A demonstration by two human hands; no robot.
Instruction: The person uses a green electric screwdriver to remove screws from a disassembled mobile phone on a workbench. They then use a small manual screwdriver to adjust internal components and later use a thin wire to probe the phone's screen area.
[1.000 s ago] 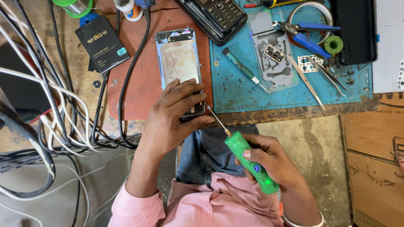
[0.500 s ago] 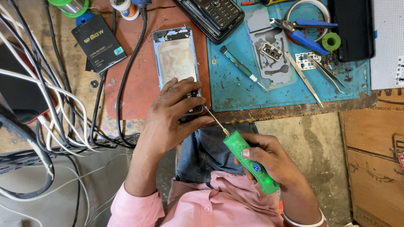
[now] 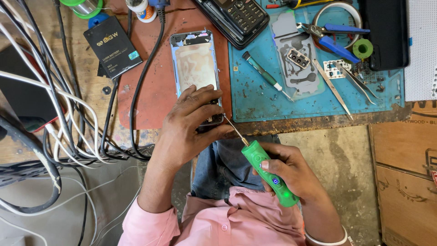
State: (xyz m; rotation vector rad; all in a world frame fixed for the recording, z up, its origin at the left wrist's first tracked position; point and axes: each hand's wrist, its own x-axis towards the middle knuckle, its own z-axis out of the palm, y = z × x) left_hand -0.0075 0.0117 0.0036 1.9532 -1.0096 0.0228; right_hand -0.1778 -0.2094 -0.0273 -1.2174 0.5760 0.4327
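Left hand [image 3: 189,125] lies over the near end of the opened phone [image 3: 195,68], fingers spread flat and pressing it to the red mat [image 3: 150,98]; grip loose, more a hold-down than a clasp. Phone sits lengthwise on the mat, back off, pale inner plate showing, its far end at 12 o'clock from the hand. Right hand [image 3: 291,171] has its grip closed around a green electric screwdriver [image 3: 268,173], shaft running toward 10 o'clock, tip meeting the phone's near right corner just beside the left fingertips. Small light glows on the handle's lower end.

Blue mat [image 3: 255,98] at 3 o'clock from the phone carries a small dark screwdriver [image 3: 264,75], tweezers [image 3: 334,89], blue-handled pliers [image 3: 334,38] and a grey back cover [image 3: 296,61]. Keypad phone [image 3: 234,16] at 1 o'clock of the opened phone. Black battery [image 3: 111,45] at 10 o'clock, on the wooden worktop [image 3: 82,86]. Bundle of cables [image 3: 50,114] at 9 o'clock. Person wears a pink shirt [image 3: 227,223].
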